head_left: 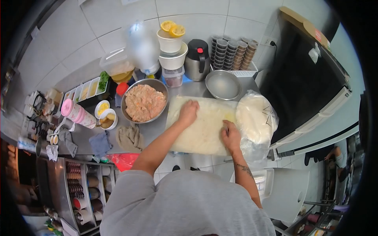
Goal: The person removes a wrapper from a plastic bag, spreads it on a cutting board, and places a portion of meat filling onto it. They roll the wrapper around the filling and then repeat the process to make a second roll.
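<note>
A pale, whitish board [201, 135] lies on the metal counter in front of the person. My left hand [189, 113] rests on its upper left part, fingers curled and pressed together; whatever they grip, if anything, is hidden. Near the board's right edge is my right hand [231, 135], its fingers bent inward around something too small to make out. A faint yellowish patch [228, 116] shows just above it. A steel bowl of pinkish minced filling [145, 103] stands left of the board. Right of the board lies a clear plastic bag with round white sheets [254, 118].
Behind the board stand a shallow metal bowl [223, 85], a steel jug [197, 59] and stacked small cups [230, 53]. To the left are two white bowls, a pink-lidded cup [78, 114] and folded cloths [130, 137]. A white chair [285, 192] stands at the lower right.
</note>
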The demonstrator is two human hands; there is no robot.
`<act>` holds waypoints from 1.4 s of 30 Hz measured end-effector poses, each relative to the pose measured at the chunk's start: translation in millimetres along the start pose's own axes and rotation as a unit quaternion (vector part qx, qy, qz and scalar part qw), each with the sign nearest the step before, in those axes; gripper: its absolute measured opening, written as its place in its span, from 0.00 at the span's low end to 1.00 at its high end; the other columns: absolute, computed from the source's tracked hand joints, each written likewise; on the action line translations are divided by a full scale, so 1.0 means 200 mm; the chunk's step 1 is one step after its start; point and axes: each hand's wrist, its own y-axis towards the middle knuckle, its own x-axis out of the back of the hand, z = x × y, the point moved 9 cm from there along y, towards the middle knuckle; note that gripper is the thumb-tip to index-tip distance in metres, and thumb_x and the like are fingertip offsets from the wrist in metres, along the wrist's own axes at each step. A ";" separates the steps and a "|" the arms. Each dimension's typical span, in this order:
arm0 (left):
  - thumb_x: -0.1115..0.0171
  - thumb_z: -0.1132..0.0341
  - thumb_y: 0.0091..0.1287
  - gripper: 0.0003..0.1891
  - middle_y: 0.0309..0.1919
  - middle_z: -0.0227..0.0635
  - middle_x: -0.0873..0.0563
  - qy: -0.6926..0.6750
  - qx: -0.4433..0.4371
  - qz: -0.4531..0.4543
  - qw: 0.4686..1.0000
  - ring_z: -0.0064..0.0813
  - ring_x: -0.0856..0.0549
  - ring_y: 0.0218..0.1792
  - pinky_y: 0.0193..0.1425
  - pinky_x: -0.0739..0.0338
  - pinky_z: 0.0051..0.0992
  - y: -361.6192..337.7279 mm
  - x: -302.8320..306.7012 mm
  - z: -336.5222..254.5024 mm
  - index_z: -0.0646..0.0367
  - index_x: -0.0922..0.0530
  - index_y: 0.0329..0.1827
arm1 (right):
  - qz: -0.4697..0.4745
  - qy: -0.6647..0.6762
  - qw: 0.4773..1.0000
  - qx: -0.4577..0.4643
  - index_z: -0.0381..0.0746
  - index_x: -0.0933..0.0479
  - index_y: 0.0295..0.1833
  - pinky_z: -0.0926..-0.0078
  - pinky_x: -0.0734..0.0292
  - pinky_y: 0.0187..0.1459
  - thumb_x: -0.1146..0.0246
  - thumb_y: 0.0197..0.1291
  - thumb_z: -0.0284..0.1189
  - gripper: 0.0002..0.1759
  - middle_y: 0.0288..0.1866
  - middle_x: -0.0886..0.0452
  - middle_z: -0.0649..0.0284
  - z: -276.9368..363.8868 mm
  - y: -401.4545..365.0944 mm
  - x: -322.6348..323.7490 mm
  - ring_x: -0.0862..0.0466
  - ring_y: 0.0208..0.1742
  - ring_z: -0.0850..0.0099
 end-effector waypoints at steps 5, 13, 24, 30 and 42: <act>0.43 0.79 0.54 0.11 0.44 0.51 0.20 -0.025 0.037 -0.088 0.995 0.53 0.19 0.47 0.51 0.23 0.44 0.29 0.16 -0.12 0.61 0.23 0.41 | -0.019 -0.003 1.000 0.007 0.44 0.26 0.62 0.59 0.24 0.38 0.39 0.55 0.28 0.26 0.40 0.19 0.55 -0.01 0.02 0.02 0.19 0.32 0.57; 0.40 0.75 0.58 0.05 0.37 0.44 0.19 0.023 -0.097 0.072 0.992 0.45 0.17 0.40 0.44 0.23 0.40 0.71 -0.24 -0.46 0.55 0.19 0.34 | -0.021 -0.008 1.000 -0.004 0.42 0.29 0.64 0.59 0.23 0.38 0.38 0.55 0.28 0.28 0.35 0.20 0.55 0.00 0.01 0.03 0.18 0.32 0.57; 0.43 0.81 0.56 0.06 0.32 0.42 0.20 -0.199 -0.111 0.022 0.973 0.45 0.20 0.37 0.44 0.25 0.39 0.20 -0.26 -0.47 0.60 0.23 0.32 | -0.024 0.007 0.999 -0.042 0.42 0.39 0.69 0.54 0.25 0.33 0.40 0.59 0.29 0.31 0.28 0.22 0.58 -0.10 0.02 -0.02 0.19 0.29 0.54; 0.43 0.78 0.55 0.05 0.36 0.49 0.19 -0.075 -0.043 -0.053 0.995 0.50 0.20 0.44 0.49 0.27 0.45 0.22 -0.21 -0.38 0.60 0.23 0.34 | -0.023 -0.004 0.999 -0.027 0.42 0.41 0.72 0.60 0.26 0.33 0.39 0.59 0.27 0.34 0.27 0.25 0.61 -0.09 0.02 -0.02 0.21 0.28 0.59; 0.42 0.78 0.56 0.13 0.46 0.53 0.20 0.046 0.001 -0.055 0.997 0.53 0.22 0.52 0.61 0.28 0.45 -0.01 -0.10 -0.10 0.66 0.25 0.46 | -0.027 -0.011 0.999 -0.029 0.43 0.40 0.71 0.56 0.25 0.35 0.41 0.58 0.28 0.34 0.28 0.22 0.59 -0.08 0.01 -0.01 0.19 0.29 0.56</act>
